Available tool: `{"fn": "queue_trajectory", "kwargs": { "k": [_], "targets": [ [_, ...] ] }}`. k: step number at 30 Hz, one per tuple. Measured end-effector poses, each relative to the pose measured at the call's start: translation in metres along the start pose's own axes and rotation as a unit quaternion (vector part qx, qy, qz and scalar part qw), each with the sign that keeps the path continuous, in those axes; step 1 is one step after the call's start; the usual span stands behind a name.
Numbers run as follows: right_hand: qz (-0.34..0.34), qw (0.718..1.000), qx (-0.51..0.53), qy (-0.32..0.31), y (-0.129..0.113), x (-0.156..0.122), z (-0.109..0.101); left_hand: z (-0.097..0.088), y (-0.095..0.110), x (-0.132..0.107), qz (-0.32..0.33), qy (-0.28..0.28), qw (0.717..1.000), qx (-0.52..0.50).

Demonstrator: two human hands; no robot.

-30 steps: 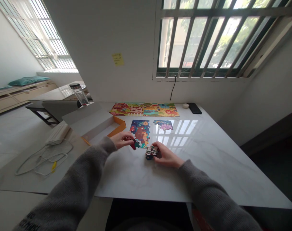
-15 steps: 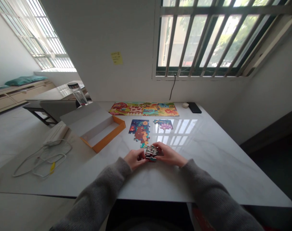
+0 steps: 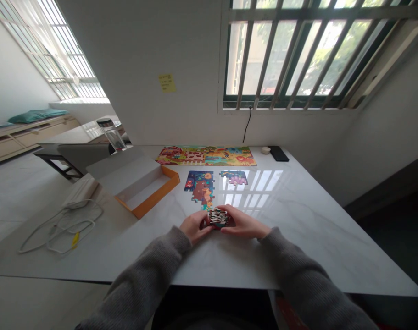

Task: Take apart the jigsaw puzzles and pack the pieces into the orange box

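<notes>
Between my two hands is a stack of jigsaw puzzle pieces (image 3: 219, 217), its layered edges facing me. My left hand (image 3: 195, 225) is closed on the stack's left side, thumb at the near lower edge. From the right, my right hand (image 3: 243, 222) grips it with thumb below and fingers above. Just beyond the stack lies a partly joined puzzle section (image 3: 201, 185) with a brown animal on dark blue. To its right is a smaller joined section (image 3: 234, 177) with purple shapes. A long colourful assembled puzzle (image 3: 206, 156) runs along the wall.
An orange-edged box (image 3: 157, 192) stands open at the left on the white marbled table (image 3: 319, 238). White cables (image 3: 62, 224) lie farther left. At the back right are a black phone (image 3: 279, 154) and a small white dish (image 3: 265, 150). A glass bottle (image 3: 111, 134) stands behind the box.
The stack has turned slightly and its pieces look more evenly lined up. Both hands stay on it, the left one shifted a little. The joined sections have not moved.
</notes>
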State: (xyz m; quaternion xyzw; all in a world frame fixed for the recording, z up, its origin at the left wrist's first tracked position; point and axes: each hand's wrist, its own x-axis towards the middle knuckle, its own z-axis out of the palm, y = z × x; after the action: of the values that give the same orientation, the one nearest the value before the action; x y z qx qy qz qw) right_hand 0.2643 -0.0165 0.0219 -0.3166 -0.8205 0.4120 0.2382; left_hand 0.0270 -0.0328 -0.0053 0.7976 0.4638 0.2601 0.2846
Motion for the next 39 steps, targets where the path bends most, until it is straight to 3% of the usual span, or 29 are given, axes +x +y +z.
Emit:
{"fn": "queue_trajectory", "kwargs": {
  "k": [3,6,9,12,15,19,22,30,39],
  "targets": [
    [0.006,0.999,-0.030,0.038,-0.003,0.004,0.005,-0.006,0.002,-0.001,0.015,-0.018,1.000,0.000],
    [0.011,0.998,-0.040,0.044,-0.005,0.005,0.006,-0.028,-0.005,0.004,0.037,-0.041,0.998,0.023],
    [0.006,0.998,-0.050,0.046,-0.005,0.004,0.006,-0.058,-0.030,0.022,0.057,0.006,0.982,0.180],
    [0.005,0.997,-0.057,0.046,-0.004,0.004,0.005,-0.083,-0.062,0.050,0.038,-0.016,0.949,0.313],
    [0.012,0.998,-0.056,0.040,-0.004,0.003,0.006,-0.096,-0.088,0.081,0.017,-0.066,0.934,0.350],
    [0.015,0.998,-0.056,0.037,-0.005,0.004,0.005,-0.103,-0.101,0.114,0.018,-0.141,0.918,0.370],
    [0.016,0.998,-0.059,0.035,-0.006,0.004,0.005,-0.102,-0.104,0.125,0.031,-0.157,0.915,0.370],
    [0.013,0.998,-0.058,0.038,-0.007,0.004,0.005,-0.090,-0.106,0.126,0.048,-0.125,0.918,0.374],
    [0.009,0.997,-0.064,0.039,-0.007,0.004,0.006,-0.102,-0.100,0.122,-0.010,-0.062,0.947,0.315]
  ]
}}
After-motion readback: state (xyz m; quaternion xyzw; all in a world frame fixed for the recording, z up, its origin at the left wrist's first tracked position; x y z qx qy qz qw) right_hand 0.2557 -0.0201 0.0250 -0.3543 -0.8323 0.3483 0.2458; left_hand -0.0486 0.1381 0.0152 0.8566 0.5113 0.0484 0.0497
